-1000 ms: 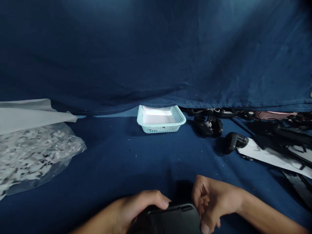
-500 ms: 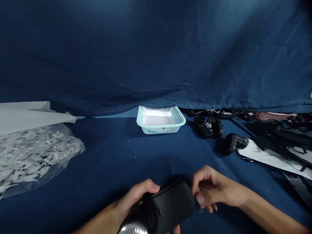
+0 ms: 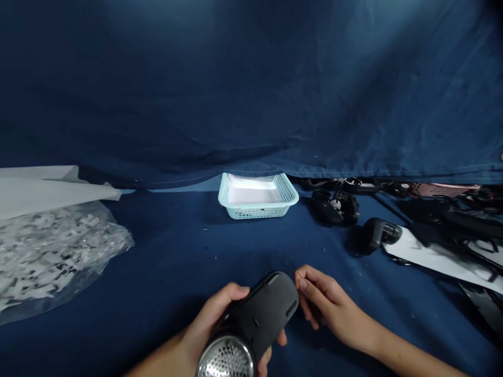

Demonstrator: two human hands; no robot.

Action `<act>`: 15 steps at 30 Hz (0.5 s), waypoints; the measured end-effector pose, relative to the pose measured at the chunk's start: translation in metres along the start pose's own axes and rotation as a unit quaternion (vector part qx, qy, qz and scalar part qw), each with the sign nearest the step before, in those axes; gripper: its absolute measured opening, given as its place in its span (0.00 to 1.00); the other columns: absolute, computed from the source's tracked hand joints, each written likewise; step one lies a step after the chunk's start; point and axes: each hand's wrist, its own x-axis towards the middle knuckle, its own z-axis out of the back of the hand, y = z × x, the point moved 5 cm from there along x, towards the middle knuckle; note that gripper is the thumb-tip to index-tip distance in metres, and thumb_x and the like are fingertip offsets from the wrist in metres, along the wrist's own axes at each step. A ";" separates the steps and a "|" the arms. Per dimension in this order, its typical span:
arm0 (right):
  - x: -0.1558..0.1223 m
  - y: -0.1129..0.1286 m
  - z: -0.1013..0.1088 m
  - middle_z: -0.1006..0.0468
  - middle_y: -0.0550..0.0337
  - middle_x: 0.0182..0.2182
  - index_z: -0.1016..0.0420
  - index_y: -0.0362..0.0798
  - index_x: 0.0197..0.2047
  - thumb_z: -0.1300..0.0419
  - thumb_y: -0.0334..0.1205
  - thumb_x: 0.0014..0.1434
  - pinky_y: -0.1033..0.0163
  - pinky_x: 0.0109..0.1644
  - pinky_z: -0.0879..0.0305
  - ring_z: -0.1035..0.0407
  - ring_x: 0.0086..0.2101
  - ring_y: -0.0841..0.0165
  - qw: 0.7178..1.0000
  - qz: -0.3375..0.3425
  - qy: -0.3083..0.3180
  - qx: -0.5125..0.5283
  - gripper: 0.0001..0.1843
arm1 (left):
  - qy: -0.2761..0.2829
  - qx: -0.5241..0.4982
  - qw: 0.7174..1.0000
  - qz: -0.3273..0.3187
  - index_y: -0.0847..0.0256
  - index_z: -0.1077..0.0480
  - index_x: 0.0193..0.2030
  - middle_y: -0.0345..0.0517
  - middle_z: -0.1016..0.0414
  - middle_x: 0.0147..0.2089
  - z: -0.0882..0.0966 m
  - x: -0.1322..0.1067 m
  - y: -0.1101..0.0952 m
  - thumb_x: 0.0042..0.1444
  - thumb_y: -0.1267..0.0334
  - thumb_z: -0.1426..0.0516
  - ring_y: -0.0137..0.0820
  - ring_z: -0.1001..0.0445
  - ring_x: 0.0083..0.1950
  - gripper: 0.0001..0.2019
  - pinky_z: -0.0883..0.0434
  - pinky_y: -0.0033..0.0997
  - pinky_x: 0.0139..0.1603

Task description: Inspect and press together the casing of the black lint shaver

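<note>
My left hand is wrapped round a black fabric shaver, thumb on its upper side and fingertips showing below. The shaver's round, perforated metal head faces up near the bottom edge of the view. Its rounded far end points up and to the right, with a slot along its side. Just to the right of that end, my right hand is closed, thumb and forefinger pinched together close to the shaver. Whatever those fingertips may hold is too small or hidden to make out.
A pale blue plastic basket lined with white stands ahead on the blue cloth. On the left lies a clear bag of small white pieces under white sheeting. Black parts and a white strip clutter the right.
The shaver has tilted so that its metal head shows more fully. My right hand has moved left and up, its thumb and forefinger now pinched at the shaver's far end.
</note>
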 end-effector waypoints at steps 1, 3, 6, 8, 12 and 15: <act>0.000 0.001 0.001 0.36 0.70 0.18 0.38 0.47 0.36 0.53 0.54 0.68 0.72 0.22 0.48 0.43 0.17 0.77 1.000 0.002 0.001 -0.002 0.19 | -0.008 -0.004 1.000 -0.003 0.79 0.25 0.40 0.55 0.27 0.23 0.000 0.000 0.000 0.52 0.36 0.62 0.34 0.29 0.23 0.43 0.34 0.31 0.26; 0.000 0.002 0.002 0.37 0.71 0.17 0.38 0.47 0.35 0.52 0.54 0.68 0.72 0.22 0.48 0.43 0.17 0.77 1.000 0.007 0.000 -0.006 0.19 | -0.031 -0.014 0.999 -0.011 0.80 0.25 0.42 0.55 0.27 0.23 0.000 0.000 -0.001 0.54 0.37 0.61 0.35 0.27 0.24 0.43 0.34 0.30 0.27; 0.000 0.000 0.003 0.37 0.71 0.17 0.38 0.47 0.34 0.53 0.53 0.69 0.71 0.21 0.51 0.44 0.17 0.77 1.000 0.008 -0.004 -0.009 0.19 | -0.073 -0.022 0.997 -0.035 0.80 0.27 0.48 0.57 0.24 0.27 -0.001 -0.002 -0.004 0.56 0.38 0.59 0.36 0.26 0.25 0.41 0.32 0.32 0.30; 0.000 -0.001 0.004 0.36 0.70 0.17 0.39 0.47 0.32 0.53 0.52 0.69 0.71 0.21 0.50 0.43 0.17 0.77 1.000 0.011 -0.003 -0.016 0.19 | -0.095 -0.020 0.994 -0.050 0.78 0.29 0.52 0.60 0.23 0.32 -0.004 -0.005 -0.007 0.58 0.41 0.56 0.36 0.25 0.27 0.37 0.31 0.32 0.32; 0.000 -0.002 0.002 0.35 0.69 0.18 0.40 0.48 0.31 0.54 0.52 0.69 0.70 0.24 0.46 0.42 0.18 0.76 0.999 0.026 0.008 -0.036 0.19 | -0.105 -0.018 0.993 -0.045 0.76 0.30 0.55 0.61 0.22 0.38 -0.012 -0.010 -0.011 0.60 0.46 0.55 0.36 0.24 0.32 0.32 0.32 0.31 0.34; -0.001 0.000 0.001 0.35 0.68 0.19 0.40 0.48 0.31 0.55 0.53 0.69 0.69 0.25 0.44 0.42 0.18 0.76 0.998 0.039 0.014 -0.056 0.20 | -0.100 -0.005 0.994 -0.040 0.77 0.30 0.55 0.61 0.22 0.38 -0.014 -0.011 -0.011 0.60 0.45 0.55 0.36 0.25 0.31 0.34 0.32 0.31 0.35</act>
